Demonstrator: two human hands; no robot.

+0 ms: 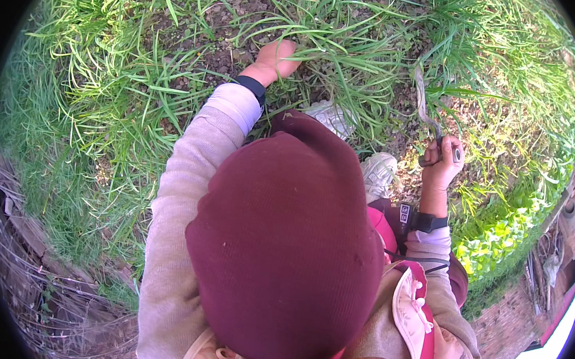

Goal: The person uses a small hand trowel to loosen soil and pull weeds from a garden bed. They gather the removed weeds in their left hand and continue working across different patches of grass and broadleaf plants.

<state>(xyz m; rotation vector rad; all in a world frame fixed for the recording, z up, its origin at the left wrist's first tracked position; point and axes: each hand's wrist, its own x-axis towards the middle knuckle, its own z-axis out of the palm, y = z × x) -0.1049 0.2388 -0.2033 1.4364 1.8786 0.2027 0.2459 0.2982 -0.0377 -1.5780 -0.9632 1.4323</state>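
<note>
My left hand (277,59), with a dark band at the wrist, reaches down among long, narrow green leaves (333,57). Its fingers are hidden by the plants and the hand itself, so I cannot tell whether they hold any. Out to the right, my right hand (443,163) is closed round the short handle of a sickle-like tool. The tool's curved, soil-dulled metal blade (422,96) points away from me, its far end near the leaves and bare soil.
My maroon-clad knee (289,219) fills the middle, with white shoes (378,176) beyond it. Broad-leaved bright green plants (498,239) grow at the right. Dry stalks (49,293) lie at lower left, and brick paving (507,325) shows at lower right.
</note>
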